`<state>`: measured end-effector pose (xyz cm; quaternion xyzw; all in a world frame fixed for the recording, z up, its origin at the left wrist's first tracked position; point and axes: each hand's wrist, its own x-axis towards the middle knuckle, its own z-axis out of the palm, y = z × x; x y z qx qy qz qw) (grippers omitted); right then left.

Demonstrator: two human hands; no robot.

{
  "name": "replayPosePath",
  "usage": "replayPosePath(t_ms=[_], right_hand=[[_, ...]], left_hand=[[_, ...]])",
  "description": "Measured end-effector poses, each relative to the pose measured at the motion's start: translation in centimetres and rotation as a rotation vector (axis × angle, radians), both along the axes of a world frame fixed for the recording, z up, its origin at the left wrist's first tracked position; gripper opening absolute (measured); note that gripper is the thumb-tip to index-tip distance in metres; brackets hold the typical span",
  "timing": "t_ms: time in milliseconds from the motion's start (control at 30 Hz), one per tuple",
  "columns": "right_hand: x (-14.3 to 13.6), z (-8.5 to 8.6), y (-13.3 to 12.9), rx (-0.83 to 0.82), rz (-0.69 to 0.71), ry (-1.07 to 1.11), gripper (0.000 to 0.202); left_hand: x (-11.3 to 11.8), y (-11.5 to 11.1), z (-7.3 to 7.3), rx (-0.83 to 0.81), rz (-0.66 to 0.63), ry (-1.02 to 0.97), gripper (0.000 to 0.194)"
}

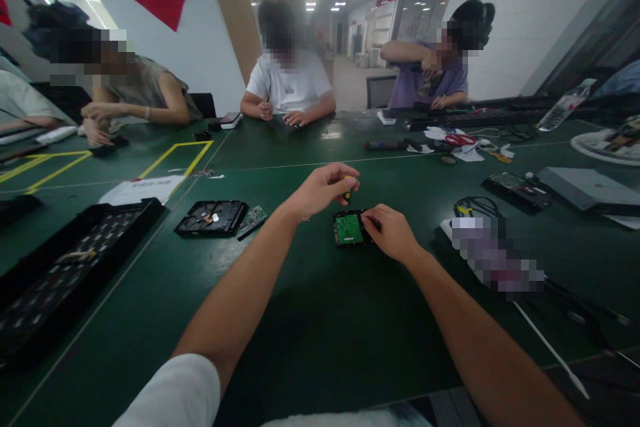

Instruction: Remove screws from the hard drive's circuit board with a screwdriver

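A small hard drive with a green circuit board [349, 229] lies on the table in front of me, board side up. My left hand [327, 190] is above its far edge, fingers closed around the short yellow-and-black handle of a screwdriver [348, 191]. The handle is upright, and I cannot make out where its tip rests. At the right side of the drive, my right hand [390, 230] has its thumb and fingers pinched on the edge. To the left lie an opened black drive casing [213, 218] and a loose circuit board [254, 219].
A long black tray [75, 267] stands at the left. On the right are a blurred-out item [495, 253], another drive [517, 190], a grey metal box [590, 187] and a tilted plastic bottle [565, 107]. Several people sit across the green table [300, 347].
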<state>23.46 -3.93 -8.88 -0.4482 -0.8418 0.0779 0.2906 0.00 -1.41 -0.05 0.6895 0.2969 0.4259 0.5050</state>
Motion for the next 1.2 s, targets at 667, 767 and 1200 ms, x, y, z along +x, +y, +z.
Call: replayPosePath(t_ms=[667,767,1200], right_hand=[[-0.1,0.26,-0.13,0.0,0.0,0.001,0.019],[-0.09,0.32,-0.21,0.01,0.01,0.01,0.019],[-0.15,0.3,-0.13,-0.002,-0.007,0.008,0.018]], left_hand=[[0.02,0.22,-0.22,0.074,0.059,0.05,0.033],[0.28,0.01,-0.12,0.025,0.047,0.005,0.035],[0.22,0.2,-0.24,0.035,0.066,0.006,0.024]])
